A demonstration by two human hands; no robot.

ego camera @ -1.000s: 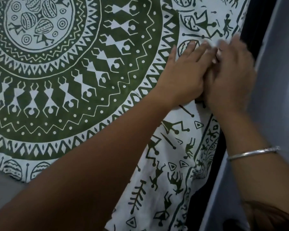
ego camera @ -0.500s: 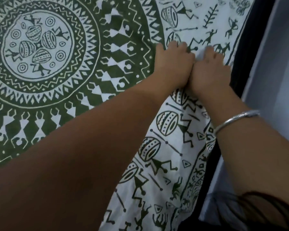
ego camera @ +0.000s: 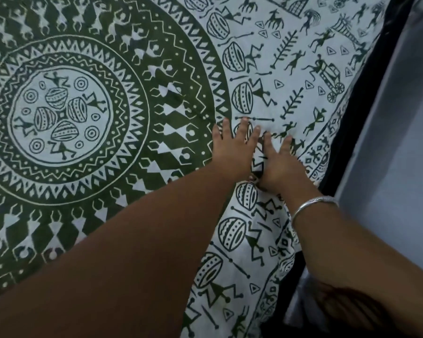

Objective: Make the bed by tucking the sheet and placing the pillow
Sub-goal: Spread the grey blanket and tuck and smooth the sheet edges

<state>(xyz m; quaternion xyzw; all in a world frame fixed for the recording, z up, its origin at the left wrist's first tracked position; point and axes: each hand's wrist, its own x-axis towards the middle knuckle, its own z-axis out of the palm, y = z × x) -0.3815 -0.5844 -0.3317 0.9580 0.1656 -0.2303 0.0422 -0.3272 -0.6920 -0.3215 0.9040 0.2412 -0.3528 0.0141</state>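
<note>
sheet (ego camera: 291, 69) cut off on all edges, forearms hiding its lower part

Both hands lie flat on the sheet (ego camera: 291, 76), left hand (ego camera: 232, 152) just beside right hand (ego camera: 277, 164); the wall (ego camera: 396, 167) stands right of the fingers (ego camera: 266, 142).

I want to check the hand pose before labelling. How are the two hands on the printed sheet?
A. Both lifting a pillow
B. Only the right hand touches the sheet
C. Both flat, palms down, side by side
C: the left hand and right hand lie flat, fingers spread, side by side on the sheet; no pillow shows.
</note>
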